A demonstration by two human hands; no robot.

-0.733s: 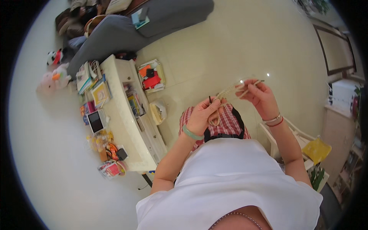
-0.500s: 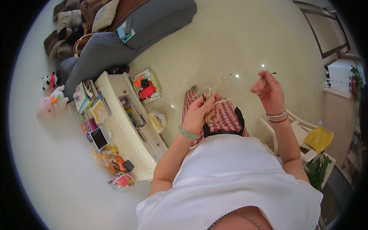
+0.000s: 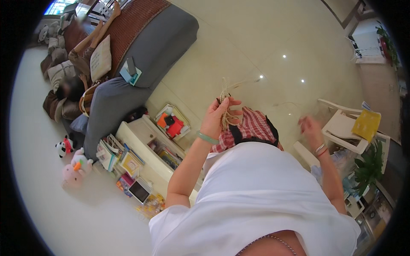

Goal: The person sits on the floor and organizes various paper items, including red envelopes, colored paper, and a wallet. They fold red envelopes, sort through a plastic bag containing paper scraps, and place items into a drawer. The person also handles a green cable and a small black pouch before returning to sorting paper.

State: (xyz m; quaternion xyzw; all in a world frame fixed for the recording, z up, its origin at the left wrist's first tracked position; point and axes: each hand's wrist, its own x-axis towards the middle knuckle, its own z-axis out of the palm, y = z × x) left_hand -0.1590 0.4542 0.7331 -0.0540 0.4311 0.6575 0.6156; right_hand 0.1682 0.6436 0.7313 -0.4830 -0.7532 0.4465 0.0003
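Observation:
My left hand (image 3: 215,119) is closed around a cream braided cord (image 3: 224,91), held up in front of my lap. The woven part rises above the fingers, and loose loops hang below them. A small dark piece shows at the fingertips, too small to name. From the braid a thin, blurred strand runs off to the right. My right hand (image 3: 311,129) is well out to the right beside a white chair, its fingers curled together and smeared by motion. What they hold is not clear. Red plaid cloth (image 3: 252,128) covers my lap.
A white cabinet (image 3: 147,138) with books and a tablet (image 3: 139,190) stands on the left. Behind it a person lies on a grey sofa (image 3: 166,47). The white chair (image 3: 341,123) bears a yellow packet (image 3: 366,125), with a green plant (image 3: 369,166) near it.
My right hand has moved down and outward to the right, toward the chair. My left hand still holds the braided cord, now slightly farther left. The view has shifted, showing more of the sofa.

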